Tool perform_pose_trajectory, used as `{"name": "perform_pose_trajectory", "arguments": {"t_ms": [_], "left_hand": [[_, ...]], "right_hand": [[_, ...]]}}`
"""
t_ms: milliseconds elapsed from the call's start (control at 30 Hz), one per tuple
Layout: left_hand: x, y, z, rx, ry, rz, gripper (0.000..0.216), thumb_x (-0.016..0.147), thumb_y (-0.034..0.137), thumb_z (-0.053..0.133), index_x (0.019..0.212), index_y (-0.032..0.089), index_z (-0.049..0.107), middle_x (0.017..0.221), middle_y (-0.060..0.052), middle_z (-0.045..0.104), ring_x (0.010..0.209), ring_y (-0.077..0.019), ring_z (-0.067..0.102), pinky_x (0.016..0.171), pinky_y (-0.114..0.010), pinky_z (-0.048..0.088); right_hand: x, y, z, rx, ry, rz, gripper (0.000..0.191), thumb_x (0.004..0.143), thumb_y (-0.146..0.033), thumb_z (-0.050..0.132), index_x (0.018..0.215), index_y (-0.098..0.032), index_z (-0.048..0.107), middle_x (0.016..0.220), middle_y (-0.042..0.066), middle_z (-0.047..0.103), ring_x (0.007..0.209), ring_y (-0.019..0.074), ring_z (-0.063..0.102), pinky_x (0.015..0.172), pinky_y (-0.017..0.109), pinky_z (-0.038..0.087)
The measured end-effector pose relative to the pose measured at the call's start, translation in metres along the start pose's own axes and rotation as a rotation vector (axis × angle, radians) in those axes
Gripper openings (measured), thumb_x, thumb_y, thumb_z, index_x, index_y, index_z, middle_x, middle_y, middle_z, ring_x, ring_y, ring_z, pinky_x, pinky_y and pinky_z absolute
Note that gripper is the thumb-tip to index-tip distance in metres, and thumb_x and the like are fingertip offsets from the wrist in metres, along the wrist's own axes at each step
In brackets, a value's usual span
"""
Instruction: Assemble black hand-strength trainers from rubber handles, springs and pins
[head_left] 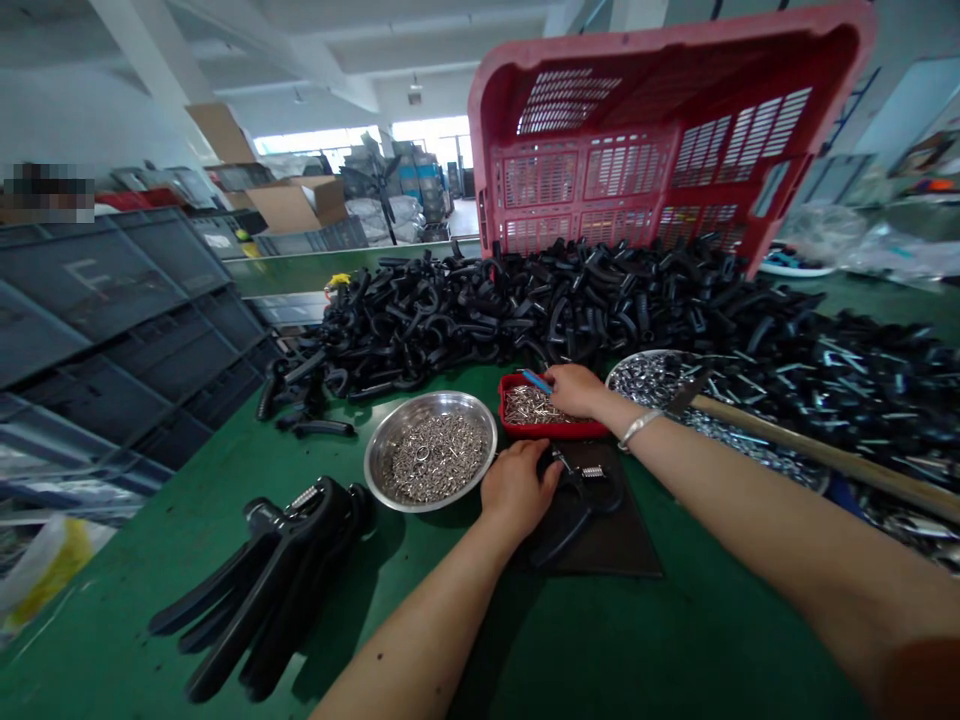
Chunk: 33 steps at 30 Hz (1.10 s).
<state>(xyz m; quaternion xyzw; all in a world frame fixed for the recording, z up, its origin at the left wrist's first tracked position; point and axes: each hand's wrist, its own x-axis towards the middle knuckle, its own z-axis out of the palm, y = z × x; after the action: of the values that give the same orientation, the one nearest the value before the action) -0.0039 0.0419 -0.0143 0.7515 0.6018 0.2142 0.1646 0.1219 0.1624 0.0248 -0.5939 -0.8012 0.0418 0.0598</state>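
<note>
My left hand [517, 488] rests on a black hand-grip part [581, 500] with a metal spring, pressing it onto a dark mat [615, 545] on the green table [675, 640]. My right hand [574, 388], with a bracelet on the wrist, reaches into a small red tray [555, 430] of small metal pieces; its fingers are bent down among them. A blue tool lies at the tray's far edge. What the fingers hold is hidden.
A steel bowl [431, 455] of small metal parts sits left of the tray, another metal dish [652, 375] to the right. A heap of black plastic handles [600, 300] lies behind, before a tipped red crate [660, 140]. Assembled black grippers [277, 570] lie near left. Grey crates [112, 320] stack at left.
</note>
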Motion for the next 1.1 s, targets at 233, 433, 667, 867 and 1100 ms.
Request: {"name": "perform_pose_trajectory", "arguments": {"t_ms": [233, 433, 667, 867, 1100], "left_hand": [[0.000, -0.002, 0.001, -0.053, 0.007, -0.012, 0.040, 0.083, 0.042, 0.044, 0.116, 0.022, 0.054, 0.113, -0.003, 0.058, 0.100, -0.0197, 0.054, 0.088, -0.030, 0.042], [0.001, -0.005, 0.003, -0.068, 0.000, -0.002, 0.041, 0.082, 0.043, 0.044, 0.116, 0.023, 0.054, 0.112, -0.003, 0.059, 0.096, -0.0196, 0.056, 0.082, -0.030, 0.045], [0.004, -0.007, 0.003, -0.110, -0.001, -0.014, 0.039, 0.081, 0.042, 0.046, 0.114, 0.022, 0.056, 0.112, -0.003, 0.059, 0.097, -0.0187, 0.056, 0.084, -0.028, 0.044], [0.004, -0.007, 0.005, -0.129, 0.019, -0.021, 0.038, 0.080, 0.041, 0.049, 0.112, 0.022, 0.057, 0.112, -0.002, 0.060, 0.096, -0.0185, 0.056, 0.083, -0.027, 0.044], [0.003, -0.007, 0.004, -0.137, 0.005, -0.035, 0.039, 0.080, 0.042, 0.048, 0.113, 0.022, 0.056, 0.111, -0.003, 0.060, 0.096, -0.0189, 0.056, 0.081, -0.027, 0.045]], "right_hand": [[-0.036, 0.030, -0.025, 0.114, 0.220, 0.088, 0.025, 0.079, -0.029, 0.045, 0.092, -0.013, 0.059, 0.089, 0.010, 0.065, 0.083, 0.0207, 0.060, 0.072, 0.029, 0.044], [-0.112, 0.011, 0.004, 0.943, 0.274, 0.074, 0.026, 0.080, -0.046, 0.046, 0.087, -0.021, 0.048, 0.079, 0.005, 0.064, 0.069, 0.0194, 0.063, 0.057, 0.032, 0.053], [-0.143, 0.009, 0.039, 1.262, 0.283, 0.160, 0.031, 0.073, -0.043, 0.060, 0.085, -0.021, 0.041, 0.075, 0.003, 0.062, 0.068, 0.0195, 0.065, 0.060, 0.035, 0.056], [-0.142, 0.009, 0.037, 1.215, 0.281, 0.158, 0.033, 0.070, -0.047, 0.061, 0.081, -0.021, 0.043, 0.073, 0.004, 0.063, 0.067, 0.0208, 0.066, 0.062, 0.035, 0.057], [-0.142, 0.007, 0.038, 1.173, 0.282, 0.176, 0.027, 0.073, -0.044, 0.058, 0.081, -0.023, 0.043, 0.075, 0.004, 0.062, 0.072, 0.0230, 0.066, 0.060, 0.036, 0.057]]}}
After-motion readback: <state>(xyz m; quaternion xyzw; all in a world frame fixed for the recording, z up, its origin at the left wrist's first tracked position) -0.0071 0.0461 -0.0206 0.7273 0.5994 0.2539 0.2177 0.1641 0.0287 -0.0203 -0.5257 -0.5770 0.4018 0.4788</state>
